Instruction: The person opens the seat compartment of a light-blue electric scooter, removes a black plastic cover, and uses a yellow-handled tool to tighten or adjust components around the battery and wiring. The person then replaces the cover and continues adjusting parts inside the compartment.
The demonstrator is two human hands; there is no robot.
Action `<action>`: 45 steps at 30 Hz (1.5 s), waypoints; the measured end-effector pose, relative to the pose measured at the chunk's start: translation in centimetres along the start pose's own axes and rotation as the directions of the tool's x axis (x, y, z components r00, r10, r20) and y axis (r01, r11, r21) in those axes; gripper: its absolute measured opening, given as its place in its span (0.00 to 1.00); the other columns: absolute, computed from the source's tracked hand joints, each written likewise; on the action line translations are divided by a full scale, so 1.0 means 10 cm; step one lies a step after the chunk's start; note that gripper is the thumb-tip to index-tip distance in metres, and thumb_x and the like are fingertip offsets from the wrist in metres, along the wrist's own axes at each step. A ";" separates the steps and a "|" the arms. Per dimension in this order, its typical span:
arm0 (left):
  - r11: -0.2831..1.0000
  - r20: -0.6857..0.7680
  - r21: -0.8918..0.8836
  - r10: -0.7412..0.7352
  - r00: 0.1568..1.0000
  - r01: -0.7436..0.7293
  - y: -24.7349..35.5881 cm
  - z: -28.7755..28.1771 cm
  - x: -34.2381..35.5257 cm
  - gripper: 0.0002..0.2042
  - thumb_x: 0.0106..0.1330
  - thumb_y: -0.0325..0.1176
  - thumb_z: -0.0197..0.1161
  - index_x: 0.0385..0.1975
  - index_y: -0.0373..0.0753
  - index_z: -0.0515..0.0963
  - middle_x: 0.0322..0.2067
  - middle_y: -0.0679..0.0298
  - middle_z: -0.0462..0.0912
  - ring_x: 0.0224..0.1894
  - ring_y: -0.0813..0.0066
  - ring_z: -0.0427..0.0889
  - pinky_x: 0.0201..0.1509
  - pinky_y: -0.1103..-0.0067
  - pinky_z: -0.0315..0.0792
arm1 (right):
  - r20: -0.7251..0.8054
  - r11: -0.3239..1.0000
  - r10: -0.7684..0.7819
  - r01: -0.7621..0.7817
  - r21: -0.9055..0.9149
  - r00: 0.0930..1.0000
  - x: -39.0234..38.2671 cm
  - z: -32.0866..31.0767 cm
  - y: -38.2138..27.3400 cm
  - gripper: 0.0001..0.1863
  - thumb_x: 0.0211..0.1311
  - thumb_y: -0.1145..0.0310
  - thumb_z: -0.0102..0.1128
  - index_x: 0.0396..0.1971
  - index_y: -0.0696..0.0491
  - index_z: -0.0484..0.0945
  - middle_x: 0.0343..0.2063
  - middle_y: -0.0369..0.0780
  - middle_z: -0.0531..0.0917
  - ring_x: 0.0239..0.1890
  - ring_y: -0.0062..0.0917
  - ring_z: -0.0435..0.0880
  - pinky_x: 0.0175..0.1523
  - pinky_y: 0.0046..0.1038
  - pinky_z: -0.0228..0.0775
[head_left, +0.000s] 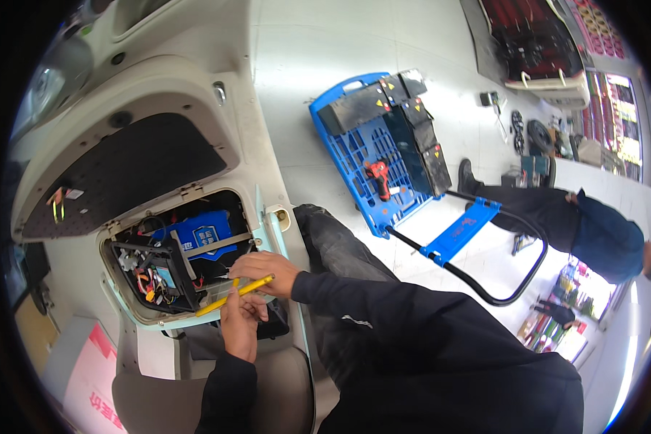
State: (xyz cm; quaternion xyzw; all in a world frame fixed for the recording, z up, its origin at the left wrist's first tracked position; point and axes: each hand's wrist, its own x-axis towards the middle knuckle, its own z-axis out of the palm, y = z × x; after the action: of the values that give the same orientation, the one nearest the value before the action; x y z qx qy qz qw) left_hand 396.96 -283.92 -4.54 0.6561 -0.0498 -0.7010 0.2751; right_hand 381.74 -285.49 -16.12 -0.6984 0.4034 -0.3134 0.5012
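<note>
Room interior: pale, seamed floor point(289, 72); at right, white wall point(606, 189), bright opening point(624, 123), long strip light point(628, 354).

Cream lid point(166, 94) at 10 o'clock looked like smooth plastic, its black lining point(152, 155) matt. Trolley point(352, 173) at 1 was blue plastic; its handle point(500, 299) at 4, smooth black tubing. Floor point(304, 43) at 12 was shiny, sleeve point(427, 318) at 5 matt cloth. Yellow bar point(249, 288) at 8: smooth, couldn't tell plastic from metal.

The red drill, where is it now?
In the head view, just right of centre and above the middle, the red drill lies on the blue cart, beside the black boxes.
</note>
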 end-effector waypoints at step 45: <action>0.437 0.142 0.877 0.161 0.977 -0.200 0.29 -0.11 -0.13 0.28 0.83 0.48 0.53 0.24 0.34 0.86 0.11 0.60 0.82 0.16 0.66 0.86 0.28 0.70 0.79 | -0.305 0.997 0.032 -0.051 -0.054 0.952 -0.07 0.12 0.15 0.13 0.54 0.75 0.75 0.39 0.53 0.83 0.38 0.37 0.85 0.38 0.36 0.87 0.42 0.35 0.81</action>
State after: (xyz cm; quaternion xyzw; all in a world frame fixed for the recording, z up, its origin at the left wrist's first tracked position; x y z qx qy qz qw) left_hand 398.92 -285.43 -2.32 0.6806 -0.4817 -0.5510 -0.0340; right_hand 382.00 -284.57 -17.98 -0.6483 0.4995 -0.3941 0.4181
